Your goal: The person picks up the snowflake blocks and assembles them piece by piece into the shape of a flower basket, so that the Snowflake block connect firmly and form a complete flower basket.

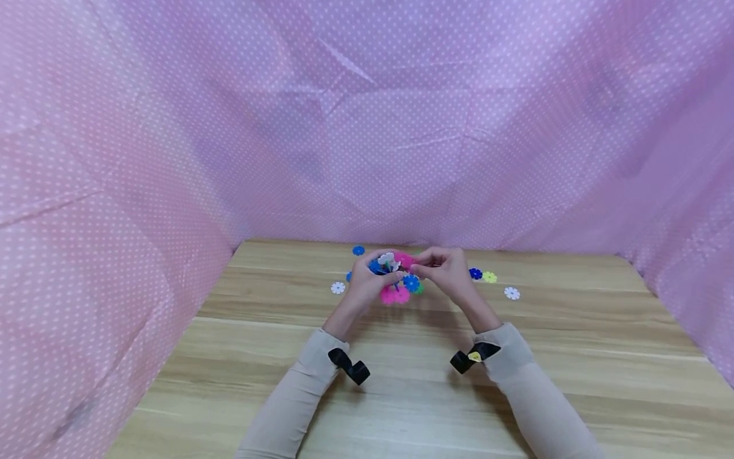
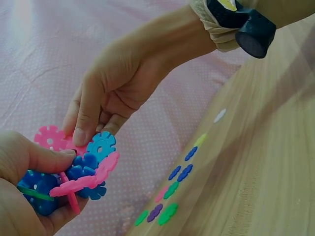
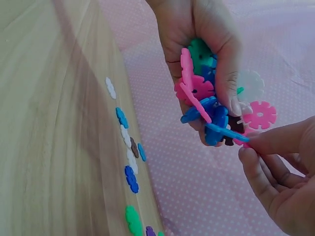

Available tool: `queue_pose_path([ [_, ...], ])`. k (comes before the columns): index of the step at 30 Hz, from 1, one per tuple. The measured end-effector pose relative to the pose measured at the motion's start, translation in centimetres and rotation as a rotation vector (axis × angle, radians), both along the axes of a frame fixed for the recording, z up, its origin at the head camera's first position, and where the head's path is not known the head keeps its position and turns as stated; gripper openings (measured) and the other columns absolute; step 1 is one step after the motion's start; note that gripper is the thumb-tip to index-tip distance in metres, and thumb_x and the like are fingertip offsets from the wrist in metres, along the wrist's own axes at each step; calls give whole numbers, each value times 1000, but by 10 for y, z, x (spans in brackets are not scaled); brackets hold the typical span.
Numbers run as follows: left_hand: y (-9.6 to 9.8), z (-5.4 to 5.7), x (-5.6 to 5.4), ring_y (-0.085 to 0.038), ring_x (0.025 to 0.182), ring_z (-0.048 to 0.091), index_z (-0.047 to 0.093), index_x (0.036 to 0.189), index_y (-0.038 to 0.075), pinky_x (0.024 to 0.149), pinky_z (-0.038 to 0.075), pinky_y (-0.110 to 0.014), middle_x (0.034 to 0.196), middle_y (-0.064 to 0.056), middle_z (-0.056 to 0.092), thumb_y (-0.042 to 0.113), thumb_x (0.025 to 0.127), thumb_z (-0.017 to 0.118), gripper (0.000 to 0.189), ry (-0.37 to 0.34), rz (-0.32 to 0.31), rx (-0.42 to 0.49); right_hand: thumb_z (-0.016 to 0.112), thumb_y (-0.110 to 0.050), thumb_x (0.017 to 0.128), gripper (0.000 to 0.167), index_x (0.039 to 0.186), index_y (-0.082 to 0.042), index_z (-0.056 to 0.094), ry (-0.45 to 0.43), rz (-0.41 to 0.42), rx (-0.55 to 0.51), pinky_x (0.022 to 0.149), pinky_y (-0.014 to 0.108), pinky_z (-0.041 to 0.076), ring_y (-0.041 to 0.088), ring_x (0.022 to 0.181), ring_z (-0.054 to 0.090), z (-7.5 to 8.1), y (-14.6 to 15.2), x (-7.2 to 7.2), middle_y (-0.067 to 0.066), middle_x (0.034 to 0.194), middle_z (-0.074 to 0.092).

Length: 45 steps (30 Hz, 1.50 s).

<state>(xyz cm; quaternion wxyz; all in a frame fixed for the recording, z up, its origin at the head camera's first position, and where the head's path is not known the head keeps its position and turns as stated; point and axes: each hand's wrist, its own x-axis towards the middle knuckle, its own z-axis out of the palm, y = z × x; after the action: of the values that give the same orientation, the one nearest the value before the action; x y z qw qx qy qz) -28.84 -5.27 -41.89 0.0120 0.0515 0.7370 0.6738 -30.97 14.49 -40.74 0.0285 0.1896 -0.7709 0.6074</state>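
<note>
Pink, blue, green, white and brown: grips a cluster of notched, flower-shaped discs [image 2: 82, 172] in the left hand [image 1: 364, 280], pressing the thumb on one side and curling the fingers round the other. Holds this cluster up off the wooden table [image 1: 404, 401], near its far edge. Pinches a pink disc [image 1: 404, 259] at the cluster's edge between thumb and fingers of the right hand [image 1: 447, 271], just beside a light blue disc [image 2: 107, 141]. Cannot tell, past those fingertips, its exact join to the rest. Has a white disc [image 1: 338, 288] lying flat to the left of the hands, with a bright blue disc [image 1: 358, 250] farther back. Has, off to the right, a dark blue disc [image 1: 475, 273] next to a yellow disc [image 1: 489, 277], and a second white disc [image 1: 512, 293] farther out. Shows from the left wrist a purple disc [image 2: 155, 213] between green discs [image 2: 168, 214], and from the right wrist a brown disc [image 3: 134, 147] among white and blue ones. Wears small black cameras [image 1: 358, 371] over beige sleeves [image 1: 295, 398]. Faces pink cloth [image 1: 367, 140] with white dots behind the table.
</note>
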Motion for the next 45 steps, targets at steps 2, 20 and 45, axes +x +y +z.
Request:
queue_pose_path([
  [2,-1,2,0,-23,109,66,67,128,10,91,60,-33,124,-14,67,6,89,78,41,-1,-17,6,77,0,88,13,98,7,76,6,-9,-8,63,21,59,8,67,67,2,-2,1,27,92,75],
  [20,-8,4,-9,-19,114,64,59,132,9,107,51,-37,127,-10,66,22,98,69,38,-218,-31,158,83,-16,86,46,129,-8,68,309,20,259,97,48,57,30,120,63,12,-4,7,11,129,69],
  [45,-10,24,-6,-34,126,57,36,152,0,117,41,-53,141,-21,50,41,110,29,59,-187,-444,344,80,8,80,37,116,1,74,631,17,253,89,37,61,32,106,72,6,4,19,20,118,73],
])
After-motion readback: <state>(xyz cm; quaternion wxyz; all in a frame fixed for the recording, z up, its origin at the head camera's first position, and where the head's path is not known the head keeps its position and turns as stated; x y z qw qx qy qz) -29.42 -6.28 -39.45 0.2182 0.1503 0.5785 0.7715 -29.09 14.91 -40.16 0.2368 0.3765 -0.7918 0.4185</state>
